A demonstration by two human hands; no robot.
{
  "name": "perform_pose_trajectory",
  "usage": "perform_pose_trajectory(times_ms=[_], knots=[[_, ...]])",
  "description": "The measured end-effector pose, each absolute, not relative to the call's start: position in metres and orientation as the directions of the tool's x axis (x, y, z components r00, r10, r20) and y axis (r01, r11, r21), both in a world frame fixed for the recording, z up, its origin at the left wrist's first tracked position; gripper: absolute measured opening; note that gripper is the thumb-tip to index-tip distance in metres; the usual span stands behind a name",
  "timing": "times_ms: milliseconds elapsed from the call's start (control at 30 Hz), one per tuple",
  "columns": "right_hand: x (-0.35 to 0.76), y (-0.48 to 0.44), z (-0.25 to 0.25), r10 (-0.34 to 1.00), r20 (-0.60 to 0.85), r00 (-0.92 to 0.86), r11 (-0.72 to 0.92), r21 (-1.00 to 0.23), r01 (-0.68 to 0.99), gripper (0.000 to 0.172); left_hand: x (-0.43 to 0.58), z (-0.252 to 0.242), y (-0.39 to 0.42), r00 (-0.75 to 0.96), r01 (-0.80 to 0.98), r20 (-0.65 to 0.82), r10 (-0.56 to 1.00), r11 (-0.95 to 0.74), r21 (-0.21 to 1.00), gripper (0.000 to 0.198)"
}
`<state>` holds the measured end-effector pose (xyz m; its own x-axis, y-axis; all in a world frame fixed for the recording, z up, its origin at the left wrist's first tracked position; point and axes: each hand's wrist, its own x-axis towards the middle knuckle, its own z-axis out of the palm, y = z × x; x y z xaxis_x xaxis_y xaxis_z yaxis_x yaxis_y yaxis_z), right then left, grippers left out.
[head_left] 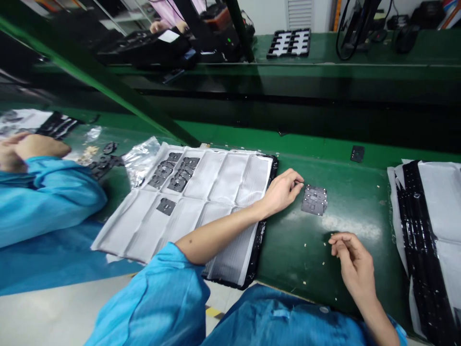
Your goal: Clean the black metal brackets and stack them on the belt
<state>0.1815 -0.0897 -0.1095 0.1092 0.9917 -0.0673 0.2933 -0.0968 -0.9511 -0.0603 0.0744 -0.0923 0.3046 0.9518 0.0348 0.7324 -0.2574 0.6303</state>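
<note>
Hovering just left of a cluster of dark plates point(314, 200), left hand point(283, 193) is setting its thumb and index close together. Cluster is lying on the green bench point(284, 262), between the hands and a bit to the far side. Right hand point(355, 264) is hanging nearer and right of it, fingers bending inward, thumb and index narrow. Fingertips are coming up too small to read: can't tell if either hand is holding anything. Left forearm point(223, 230) is crossing the white-lined tray point(248, 175); more plates point(183, 174) are sitting in its two leftmost far compartments, a single plate point(166, 206) in the near row. Another tray point(444, 192) is sitting at far right; co-worker's blue sleeve point(65, 202) is showing at far left.
</note>
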Motion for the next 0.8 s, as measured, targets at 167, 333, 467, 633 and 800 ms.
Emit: perform_pose_trajectory(times_ms=[167, 333, 467, 633, 800], knots=[[0.183, -0.09, -0.118, 0.988, 0.075, 0.132, 0.038, -0.964, 0.262, 0.021, -0.081, -0.077, 0.17, 0.109, 0.857, 0.036, 0.993, -0.113, 0.502, 0.016], [0.193, -0.088, -0.141, 0.978, 0.164, 0.13, 0.12, -0.947, 0.297, 0.022, -0.095, -0.071, 0.263, -0.101, 0.91, 0.021, 0.995, 0.084, 0.406, 0.035], [0.202, -0.084, -0.16, 0.964, 0.199, 0.174, 0.149, -0.953, 0.264, 0.022, -0.093, -0.076, 0.295, -0.113, 0.917, -0.041, 0.993, 0.12, 0.38, 0.043], [0.198, -0.081, -0.158, 0.968, 0.184, 0.172, 0.132, -0.952, 0.275, 0.026, -0.092, -0.074, 0.3, -0.04, 0.906, -0.088, 0.995, 0.074, 0.417, 0.042], [0.195, -0.087, -0.151, 0.977, 0.145, 0.159, 0.088, -0.944, 0.317, 0.024, -0.075, -0.062, 0.269, 0.132, 0.839, -0.066, 0.989, -0.076, 0.538, 0.034]])
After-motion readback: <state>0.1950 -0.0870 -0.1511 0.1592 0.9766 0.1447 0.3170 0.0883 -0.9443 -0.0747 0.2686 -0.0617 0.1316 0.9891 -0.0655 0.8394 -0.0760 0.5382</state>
